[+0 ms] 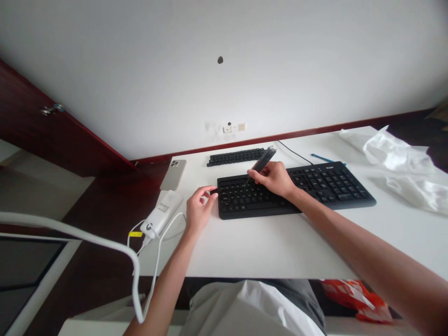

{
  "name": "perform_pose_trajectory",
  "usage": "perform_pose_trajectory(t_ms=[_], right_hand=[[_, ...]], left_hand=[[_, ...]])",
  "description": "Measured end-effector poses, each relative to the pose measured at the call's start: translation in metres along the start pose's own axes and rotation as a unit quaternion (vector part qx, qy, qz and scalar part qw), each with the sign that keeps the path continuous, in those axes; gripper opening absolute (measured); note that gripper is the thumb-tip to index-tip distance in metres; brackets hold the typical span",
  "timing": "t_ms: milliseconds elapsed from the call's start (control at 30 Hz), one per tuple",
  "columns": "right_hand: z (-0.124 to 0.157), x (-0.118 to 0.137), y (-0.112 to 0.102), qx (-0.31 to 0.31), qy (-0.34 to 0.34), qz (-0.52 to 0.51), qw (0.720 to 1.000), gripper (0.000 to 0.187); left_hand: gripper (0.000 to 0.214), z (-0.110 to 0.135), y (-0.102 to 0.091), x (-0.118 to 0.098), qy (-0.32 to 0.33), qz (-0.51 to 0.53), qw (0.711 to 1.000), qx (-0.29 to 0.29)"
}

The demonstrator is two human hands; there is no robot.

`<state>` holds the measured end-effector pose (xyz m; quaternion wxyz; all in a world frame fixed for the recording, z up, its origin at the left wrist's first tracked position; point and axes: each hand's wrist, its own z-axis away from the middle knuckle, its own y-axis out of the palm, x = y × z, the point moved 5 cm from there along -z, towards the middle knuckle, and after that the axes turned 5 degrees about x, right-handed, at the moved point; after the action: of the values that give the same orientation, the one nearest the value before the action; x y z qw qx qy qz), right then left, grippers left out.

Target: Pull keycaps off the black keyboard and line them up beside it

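A black keyboard (pixel 325 189) lies across the middle of the white table (pixel 266 242). My right hand (pixel 275 178) rests over its left half, fingers closed around a dark pen-shaped tool (pixel 262 162) whose thin tip touches the upper key rows. My left hand (pixel 198 208) sits at the keyboard's left end, thumb and fingers pinched on a small dark piece (pixel 213 191) at the keyboard's upper left corner. A row of loose black keycaps (pixel 236 157) lies behind the keyboard.
A phone (pixel 173 174) lies face down at the table's back left. A white power bank (pixel 162 213) with a white cable (pixel 105 245) sits near the left edge. Crumpled white plastic (pixel 399 158) covers the right side. A blue pen (pixel 324 158) lies behind the keyboard.
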<state>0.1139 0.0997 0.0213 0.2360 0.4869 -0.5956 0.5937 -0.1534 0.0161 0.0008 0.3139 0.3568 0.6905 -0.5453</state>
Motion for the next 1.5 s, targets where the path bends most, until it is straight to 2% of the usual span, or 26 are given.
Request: perform_pose_trajectory(t_ms=[133,233,400,500,567,700,900,1267,1500], right_hand=[[-0.003,-0.012,-0.004,-0.018,0.023,-0.039,0.999,0.048],[-0.004,-0.013,-0.002,-0.01,0.026,-0.037,0.999,0.048],[-0.005,-0.014,-0.002,-0.007,0.028,-0.021,0.999,0.049],[-0.005,-0.014,-0.002,-0.004,0.031,-0.014,0.999,0.048],[-0.005,-0.014,-0.002,-0.001,0.031,-0.011,0.999,0.048],[-0.005,-0.012,-0.001,0.003,0.022,-0.001,1.0,0.049],[-0.005,-0.012,-0.001,0.003,0.025,-0.001,1.0,0.048],[-0.005,-0.015,0.001,0.004,0.025,0.017,1.0,0.051],[-0.004,-0.012,0.0,0.01,0.025,0.011,1.0,0.049]], left_hand=[[0.012,-0.031,0.0,0.004,-0.002,-0.044,0.999,-0.007],[0.003,-0.055,-0.001,0.001,-0.002,-0.132,0.991,-0.013],[0.007,-0.078,0.003,-0.003,0.068,-0.261,0.963,-0.001],[0.008,-0.081,0.005,0.003,0.115,-0.274,0.955,-0.003],[0.009,-0.082,0.006,0.009,0.122,-0.277,0.953,-0.011],[0.012,-0.086,0.006,0.017,0.094,-0.292,0.952,-0.02],[0.02,-0.086,0.007,0.017,0.072,-0.3,0.951,-0.022],[0.034,-0.086,0.007,0.017,0.074,-0.302,0.95,-0.023],[0.015,-0.087,0.006,0.018,0.067,-0.293,0.953,-0.029]])
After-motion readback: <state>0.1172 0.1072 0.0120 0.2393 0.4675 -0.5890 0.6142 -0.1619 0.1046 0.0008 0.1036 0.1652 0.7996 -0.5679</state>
